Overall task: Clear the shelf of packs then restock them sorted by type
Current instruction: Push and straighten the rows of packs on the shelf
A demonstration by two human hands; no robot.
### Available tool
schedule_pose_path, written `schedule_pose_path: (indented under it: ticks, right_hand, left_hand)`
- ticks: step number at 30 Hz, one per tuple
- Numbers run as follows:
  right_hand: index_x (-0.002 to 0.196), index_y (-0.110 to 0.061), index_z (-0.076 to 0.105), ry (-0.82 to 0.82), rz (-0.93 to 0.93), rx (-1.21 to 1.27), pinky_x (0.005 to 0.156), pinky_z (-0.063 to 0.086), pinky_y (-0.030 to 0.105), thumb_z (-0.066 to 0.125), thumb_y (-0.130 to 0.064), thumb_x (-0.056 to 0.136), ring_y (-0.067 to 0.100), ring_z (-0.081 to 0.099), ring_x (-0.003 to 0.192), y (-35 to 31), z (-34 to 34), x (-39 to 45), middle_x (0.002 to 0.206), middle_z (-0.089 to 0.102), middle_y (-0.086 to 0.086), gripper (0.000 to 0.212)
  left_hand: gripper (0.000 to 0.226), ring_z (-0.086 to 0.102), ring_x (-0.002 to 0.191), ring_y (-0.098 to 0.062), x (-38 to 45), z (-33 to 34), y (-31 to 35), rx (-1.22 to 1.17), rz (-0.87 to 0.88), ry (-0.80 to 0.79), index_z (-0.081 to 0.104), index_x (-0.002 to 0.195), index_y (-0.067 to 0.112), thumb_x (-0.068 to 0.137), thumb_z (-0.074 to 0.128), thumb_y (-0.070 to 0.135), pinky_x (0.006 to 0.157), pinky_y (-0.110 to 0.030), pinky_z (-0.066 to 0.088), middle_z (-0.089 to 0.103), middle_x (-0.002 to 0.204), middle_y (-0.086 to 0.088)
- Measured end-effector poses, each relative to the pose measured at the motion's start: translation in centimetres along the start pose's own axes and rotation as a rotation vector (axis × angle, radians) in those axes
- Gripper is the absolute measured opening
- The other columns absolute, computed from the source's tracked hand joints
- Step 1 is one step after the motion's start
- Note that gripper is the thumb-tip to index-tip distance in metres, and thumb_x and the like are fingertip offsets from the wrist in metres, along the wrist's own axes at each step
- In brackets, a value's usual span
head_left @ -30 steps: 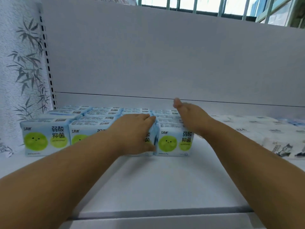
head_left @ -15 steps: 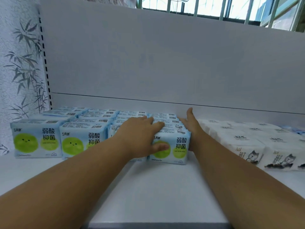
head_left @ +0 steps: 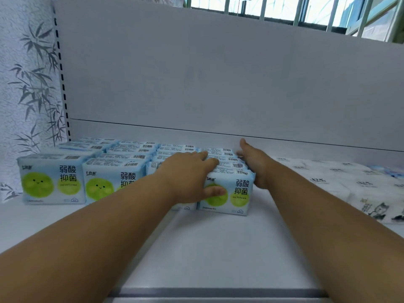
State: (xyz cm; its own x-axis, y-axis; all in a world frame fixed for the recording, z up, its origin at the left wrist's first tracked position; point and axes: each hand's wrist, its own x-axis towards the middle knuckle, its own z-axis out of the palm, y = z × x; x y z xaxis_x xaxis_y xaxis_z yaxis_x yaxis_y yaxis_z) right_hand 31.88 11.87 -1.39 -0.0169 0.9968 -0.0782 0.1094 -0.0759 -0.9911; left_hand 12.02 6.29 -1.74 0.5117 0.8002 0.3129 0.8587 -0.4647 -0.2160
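Several light-blue packs with green smiley circles [head_left: 52, 180] stand in rows on the left half of the white shelf [head_left: 207, 248]. My left hand [head_left: 188, 173] lies over the top of the rightmost row, fingers stretched across the pack tops and thumb against the face of the front pack [head_left: 238, 193]. My right hand [head_left: 253, 162] presses flat against the right side of that same row, fingers straight and pointing to the back. White packs with ink-style cat prints [head_left: 341, 178] lie on the right half of the shelf.
A white back panel [head_left: 218, 73] closes the shelf behind the packs, with a slotted upright [head_left: 62, 84] at its left. Bamboo-print wallpaper [head_left: 26, 84] is further left. A window with bars [head_left: 284, 9] shows above. The shelf's front edge [head_left: 218, 293] runs across the bottom.
My left hand slid right onto the rightmost row and its thumb came down on the front pack's face. My right hand dropped from above the row to its right side.
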Motion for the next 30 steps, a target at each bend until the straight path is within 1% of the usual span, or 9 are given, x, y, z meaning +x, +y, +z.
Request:
schedule_pose_path:
  ticks: [2, 4, 8, 11, 15, 19, 22, 25, 30]
  right_hand:
    - [0.135, -0.014, 0.052, 0.023, -0.142, -0.338, 0.111, 0.037, 0.048, 0.042, -0.073, 0.087, 0.026, 0.054, 0.125, -1.3, -0.7, -0.9, 0.140, 0.055, 0.008, 0.077]
    - [0.145, -0.024, 0.043, -0.083, -0.295, -0.656, 0.116, 0.028, 0.050, 0.050, -0.080, 0.073, 0.025, 0.040, 0.139, -3.1, -0.7, -2.5, 0.150, 0.044, 0.000, 0.092]
    - [0.152, -0.037, 0.026, -0.229, -0.403, -1.312, 0.109, 0.036, 0.033, 0.079, -0.073, 0.051, 0.013, 0.046, 0.131, -4.5, 0.0, -5.1, 0.147, 0.045, -0.014, 0.120]
    - [0.149, -0.033, 0.027, -0.199, -0.499, -1.560, 0.103, 0.042, 0.032, 0.086, -0.064, 0.050, 0.016, 0.049, 0.126, -2.8, 1.0, -5.3, 0.140, 0.048, -0.013, 0.120]
    - [0.153, -0.026, 0.015, -0.149, -0.553, -1.693, 0.108, 0.039, 0.037, 0.082, -0.066, 0.054, 0.020, 0.040, 0.136, -0.9, 1.8, -4.2, 0.152, 0.035, -0.005, 0.126]
    - [0.154, -0.022, 0.015, -0.125, -0.576, -1.697, 0.107, 0.041, 0.041, 0.080, -0.066, 0.057, 0.023, 0.040, 0.136, -0.5, 2.4, -4.0, 0.153, 0.035, 0.001, 0.124]
    - [0.153, -0.022, 0.016, -0.123, -0.555, -1.727, 0.109, 0.039, 0.042, 0.079, -0.070, 0.056, 0.024, 0.038, 0.138, -1.1, 2.6, -4.5, 0.154, 0.032, 0.001, 0.126]
    - [0.155, -0.021, 0.011, -0.128, -0.643, -1.699, 0.115, 0.031, 0.037, 0.075, -0.076, 0.057, 0.022, 0.030, 0.142, -1.6, 3.8, -5.8, 0.157, 0.026, 0.001, 0.129]
    - [0.156, -0.014, 0.007, -0.148, -0.831, -1.598, 0.119, 0.022, 0.036, 0.069, -0.068, 0.073, 0.022, 0.019, 0.148, -1.5, 8.2, -7.0, 0.163, 0.015, 0.007, 0.116]
  left_hand:
    - [0.092, 0.034, 0.141, -0.023, -0.3, -0.7, 0.0, -0.038, 0.007, 0.007, 0.020, 0.153, 0.029, 0.081, 0.046, 0.078, 0.111, -0.040, 0.035, 0.021, 0.162, -0.001]
    - [0.102, 0.032, 0.142, -0.021, -1.0, -1.5, -0.4, -0.018, 0.026, 0.029, 0.018, 0.154, 0.026, 0.075, 0.055, 0.078, 0.113, -0.036, 0.030, 0.024, 0.161, 0.001]
    - [0.122, 0.027, 0.143, -0.019, -3.2, -2.7, -2.7, 0.184, 0.005, -0.028, 0.009, 0.156, 0.023, 0.064, 0.071, 0.075, 0.117, -0.034, 0.021, 0.022, 0.160, 0.002]
    - [0.123, 0.032, 0.140, -0.021, -3.9, -2.0, -4.2, 0.290, -0.020, -0.105, 0.010, 0.154, 0.024, 0.061, 0.078, 0.067, 0.116, -0.037, 0.027, 0.030, 0.156, -0.001]
    - [0.116, 0.038, 0.136, -0.022, -3.7, 0.0, -4.2, 0.288, -0.036, -0.089, 0.011, 0.152, 0.025, 0.065, 0.081, 0.055, 0.113, -0.040, 0.034, 0.035, 0.152, -0.001]
    - [0.110, 0.043, 0.131, -0.022, -3.6, 0.3, -4.5, 0.275, -0.039, -0.044, 0.017, 0.149, 0.025, 0.065, 0.080, 0.055, 0.108, -0.039, 0.038, 0.040, 0.147, 0.000]
    - [0.114, 0.037, 0.138, -0.022, -3.8, -0.1, -4.3, 0.294, -0.033, -0.025, 0.013, 0.151, 0.025, 0.065, 0.079, 0.058, 0.116, -0.036, 0.027, 0.034, 0.153, -0.001]
    - [0.121, 0.021, 0.147, -0.019, -4.7, -1.0, -4.6, 0.299, -0.059, -0.005, 0.005, 0.155, 0.026, 0.065, 0.074, 0.067, 0.120, -0.035, 0.011, 0.017, 0.162, -0.001]
    - [0.126, 0.019, 0.148, -0.018, -8.1, -2.6, -8.4, 0.285, -0.209, -0.039, 0.002, 0.155, 0.029, 0.060, 0.072, 0.074, 0.120, -0.034, 0.014, 0.011, 0.164, 0.003]
